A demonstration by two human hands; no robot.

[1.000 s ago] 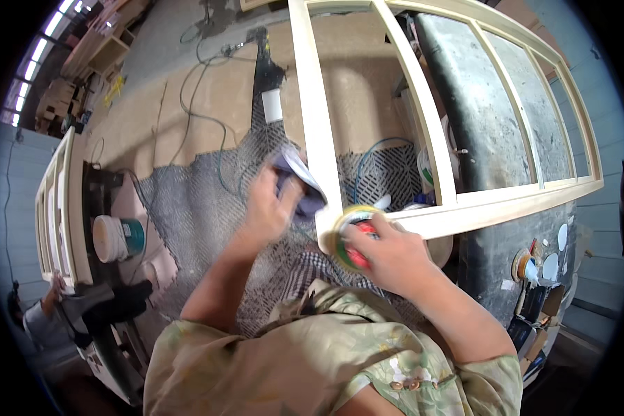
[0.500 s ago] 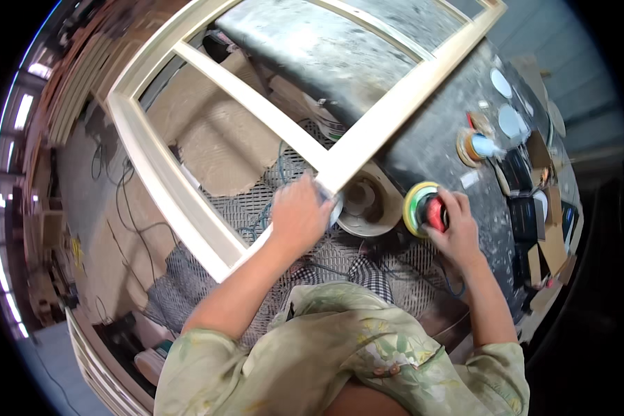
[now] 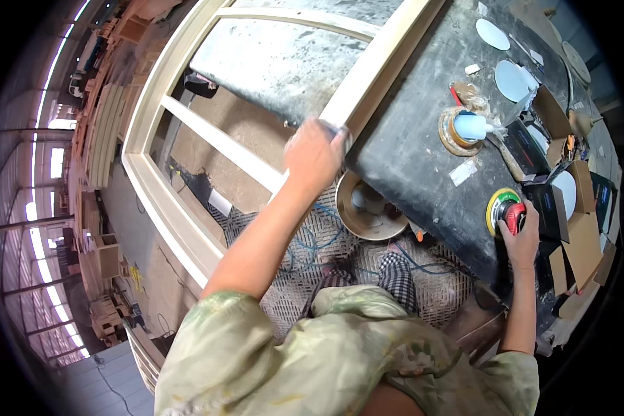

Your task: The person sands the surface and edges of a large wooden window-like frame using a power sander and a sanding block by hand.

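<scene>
Left hand (image 3: 313, 154) fingers clamped on pale window frame (image 3: 381, 62), right hand (image 3: 521, 239) gripping sander (image 3: 506, 211) beside round bowl (image 3: 371, 208).

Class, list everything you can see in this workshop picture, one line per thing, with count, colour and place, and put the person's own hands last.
Window frame: one, pale cream wood, lying partly over the bench edge, upper left.
Bench: one, dark and stained, upper right.
Sander: one, red with yellow-green pad, bench edge at right.
Bowl: one, metal, below the bench edge, centre.
Sanding discs: at least two, white, far end of bench.
Bottle: one, pale blue, on a round tan pad on the bench.
Cardboard boxes: several, brown, right rim.
Cables: blue and black, on the mesh floor.
Left hand: gripping the frame's rail.
Right hand: on the sander.
</scene>
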